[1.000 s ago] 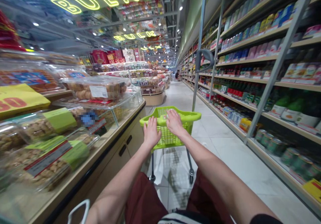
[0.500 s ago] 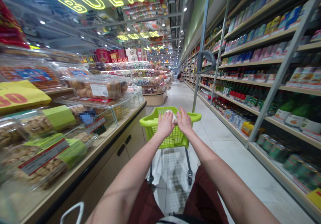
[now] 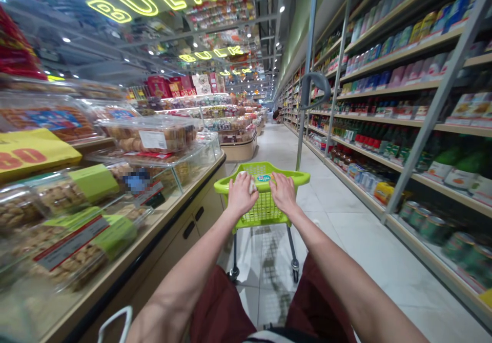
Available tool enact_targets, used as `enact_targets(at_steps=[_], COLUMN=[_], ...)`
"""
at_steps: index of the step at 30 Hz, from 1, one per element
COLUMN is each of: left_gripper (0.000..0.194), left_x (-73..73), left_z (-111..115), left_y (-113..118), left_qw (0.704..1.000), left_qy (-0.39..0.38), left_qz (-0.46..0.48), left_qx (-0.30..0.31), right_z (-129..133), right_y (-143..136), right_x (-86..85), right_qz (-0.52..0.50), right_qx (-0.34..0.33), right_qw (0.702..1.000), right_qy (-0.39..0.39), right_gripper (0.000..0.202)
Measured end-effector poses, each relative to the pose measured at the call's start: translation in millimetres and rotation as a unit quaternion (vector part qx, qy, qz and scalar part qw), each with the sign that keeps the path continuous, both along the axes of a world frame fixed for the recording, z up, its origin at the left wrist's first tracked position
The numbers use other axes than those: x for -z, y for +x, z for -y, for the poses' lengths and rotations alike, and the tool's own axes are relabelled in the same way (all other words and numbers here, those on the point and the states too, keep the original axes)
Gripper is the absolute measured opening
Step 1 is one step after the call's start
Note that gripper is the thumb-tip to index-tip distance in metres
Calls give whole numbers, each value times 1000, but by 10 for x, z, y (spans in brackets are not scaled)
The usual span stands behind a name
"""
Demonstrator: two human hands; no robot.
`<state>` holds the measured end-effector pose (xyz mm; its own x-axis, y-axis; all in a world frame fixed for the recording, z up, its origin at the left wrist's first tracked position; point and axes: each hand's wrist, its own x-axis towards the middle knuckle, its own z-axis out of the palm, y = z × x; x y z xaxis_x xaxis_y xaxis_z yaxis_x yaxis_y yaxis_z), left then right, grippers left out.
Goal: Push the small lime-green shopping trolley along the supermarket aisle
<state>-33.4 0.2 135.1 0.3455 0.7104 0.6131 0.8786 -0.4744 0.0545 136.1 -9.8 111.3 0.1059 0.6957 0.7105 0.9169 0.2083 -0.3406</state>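
Note:
A small lime-green shopping cart [image 3: 269,210] stands right in front of me on thin grey legs with castors. My left hand [image 3: 242,194] lies over the left part of its handle and presses a crumpled white tissue [image 3: 252,184] against it. On the right part of the handle, my right hand [image 3: 283,193] has its fingers curled over the rim. Between the two hands a small green-blue label [image 3: 263,178] shows on the handle. The fingertips of both hands are partly hidden.
A glass-edged counter [image 3: 180,179] with clear boxes of baked snacks [image 3: 154,133] runs along my left. To the right, tall shelves [image 3: 400,122] hold cans and bottles. A grey pole [image 3: 306,51] with a loop handle rises beyond the cart, and a tiled aisle [image 3: 272,140] stretches ahead.
My left hand has slid left along the handle with the tissue. My hands are now farther apart, and the label between them has come into view. The cart sits almost the same.

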Motion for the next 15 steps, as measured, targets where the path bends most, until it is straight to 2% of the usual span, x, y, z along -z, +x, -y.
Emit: enact_targets(at_steps=[3, 6, 11, 13, 15], left_gripper=[57, 51, 45, 46, 46], left_x=[-5, 7, 54, 68, 76], left_z=[6, -35, -141, -182, -205], left_y=[128, 79, -360, -543, -632], left_qw=[999, 999, 1000, 1000, 999], left_qy=[5, 4, -3, -2, -6], left_qz=[33, 23, -26, -12, 26], left_qx=[-21, -27, 4, -14, -47], right_z=[14, 12, 9, 17, 26], right_y=[4, 26, 44, 40, 27], right_x=[23, 37, 55, 66, 75], right_qz=[16, 23, 30, 34, 37], right_qx=[1, -1, -15, -21, -27], right_qw=[1000, 1000, 999, 999, 999], right_qy=[5, 7, 6, 7, 11], right_gripper=[42, 41, 41, 41, 41])
